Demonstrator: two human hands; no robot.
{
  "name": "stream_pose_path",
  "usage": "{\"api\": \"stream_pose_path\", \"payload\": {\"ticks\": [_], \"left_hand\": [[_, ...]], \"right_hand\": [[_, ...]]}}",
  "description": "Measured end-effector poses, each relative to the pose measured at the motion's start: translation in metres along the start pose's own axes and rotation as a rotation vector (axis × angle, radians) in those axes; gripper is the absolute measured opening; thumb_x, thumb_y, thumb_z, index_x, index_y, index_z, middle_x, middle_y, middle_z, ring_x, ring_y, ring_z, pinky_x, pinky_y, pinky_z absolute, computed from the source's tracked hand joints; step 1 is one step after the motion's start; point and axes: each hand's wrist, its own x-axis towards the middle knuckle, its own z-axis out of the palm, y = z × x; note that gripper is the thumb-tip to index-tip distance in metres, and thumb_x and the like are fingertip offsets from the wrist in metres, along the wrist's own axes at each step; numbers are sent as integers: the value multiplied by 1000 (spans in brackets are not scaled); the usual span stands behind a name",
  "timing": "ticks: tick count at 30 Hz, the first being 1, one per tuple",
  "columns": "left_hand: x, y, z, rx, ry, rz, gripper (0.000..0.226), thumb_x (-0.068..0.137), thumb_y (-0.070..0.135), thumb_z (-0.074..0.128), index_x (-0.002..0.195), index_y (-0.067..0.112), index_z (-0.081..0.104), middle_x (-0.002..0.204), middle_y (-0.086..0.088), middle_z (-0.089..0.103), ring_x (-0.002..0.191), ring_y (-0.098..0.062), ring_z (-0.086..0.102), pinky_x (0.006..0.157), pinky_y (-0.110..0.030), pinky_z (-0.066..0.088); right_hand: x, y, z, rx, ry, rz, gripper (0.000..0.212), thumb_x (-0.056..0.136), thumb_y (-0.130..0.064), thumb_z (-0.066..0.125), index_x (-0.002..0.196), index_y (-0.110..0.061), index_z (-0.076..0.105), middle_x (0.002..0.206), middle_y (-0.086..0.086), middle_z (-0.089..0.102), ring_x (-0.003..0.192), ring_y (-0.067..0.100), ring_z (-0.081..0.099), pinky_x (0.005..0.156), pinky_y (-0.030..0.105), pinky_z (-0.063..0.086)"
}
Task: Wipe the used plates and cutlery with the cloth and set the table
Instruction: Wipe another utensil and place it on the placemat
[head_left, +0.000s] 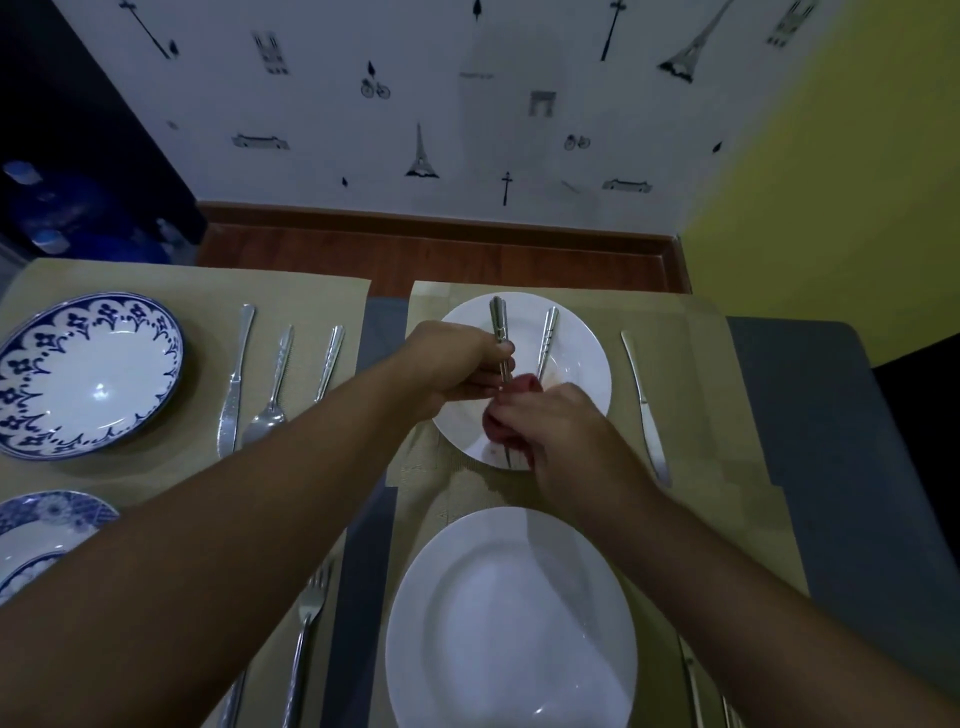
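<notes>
Two bare hands meet above a small round white plate (582, 364) on the far beige woven placemat (701, 374) of the grey tabletop (810, 415). The left hand (457, 364) has its grip curled round the handle of a silver piece of cutlery (500, 322), whose handle end points away. The right hand (561, 431) pinches a bunched reddish cloth (524, 387) around that utensil's lower end, just below the left grip; the working end is hidden. A second silver utensil (548, 332) lies on the plate beside them, and a table knife (644, 410) rests to the right of the plate.
</notes>
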Motion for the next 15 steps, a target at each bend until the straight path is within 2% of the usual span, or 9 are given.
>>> {"api": "stream_pose_path", "payload": {"ticks": [2, 4, 7, 9, 12, 15], "left_hand": [[2, -3, -2, -11, 26, 1, 10, 88, 11, 75, 94, 3, 75, 89, -13, 79, 80, -23, 76, 75, -35, 64], [2, -6, -5, -15, 33, -3, 9, 89, 11, 74, 94, 3, 75, 91, -14, 78, 80, -23, 75, 69, -32, 64], [1, -8, -3, 10, -2, 2, 13, 89, 11, 74, 98, 2, 75, 93, -15, 78, 81, -25, 75, 67, -31, 63], [0, -6, -1, 7, -28, 3, 15, 89, 12, 74, 100, 2, 75, 92, -15, 78, 81, -25, 75, 68, -31, 63], [1, 2, -1, -14, -32, -3, 15, 91, 11, 72, 102, 1, 73, 92, -13, 77, 77, -22, 74, 69, -32, 63], [4, 5, -6, -48, -38, 21, 18, 91, 9, 71, 106, -1, 71, 99, -17, 75, 84, -25, 74, 75, -36, 64]], "right_hand": [[-16, 1, 5, -17, -30, -27, 25, 76, 8, 57, 85, -14, 66, 87, -3, 64, 78, 18, 50, 71, 26, 34], [-22, 0, 7, -26, -40, -40, 29, 75, 7, 57, 93, -11, 70, 97, 0, 69, 84, 18, 53, 78, 24, 36], [-6, 1, 6, 16, -16, -46, 20, 83, -2, 52, 90, -10, 70, 94, 1, 69, 82, 18, 54, 75, 34, 44], [3, 3, 2, 5, 44, -8, 25, 90, -14, 47, 96, -10, 72, 103, 0, 70, 87, 21, 58, 76, 36, 45], [-6, 7, 3, -45, 28, -2, 27, 84, -3, 56, 103, -13, 72, 110, 1, 70, 94, 24, 61, 82, 36, 44], [-31, 9, 11, -68, -58, 5, 39, 79, 3, 60, 111, -16, 72, 118, -1, 68, 103, 22, 59, 88, 32, 42]]}}
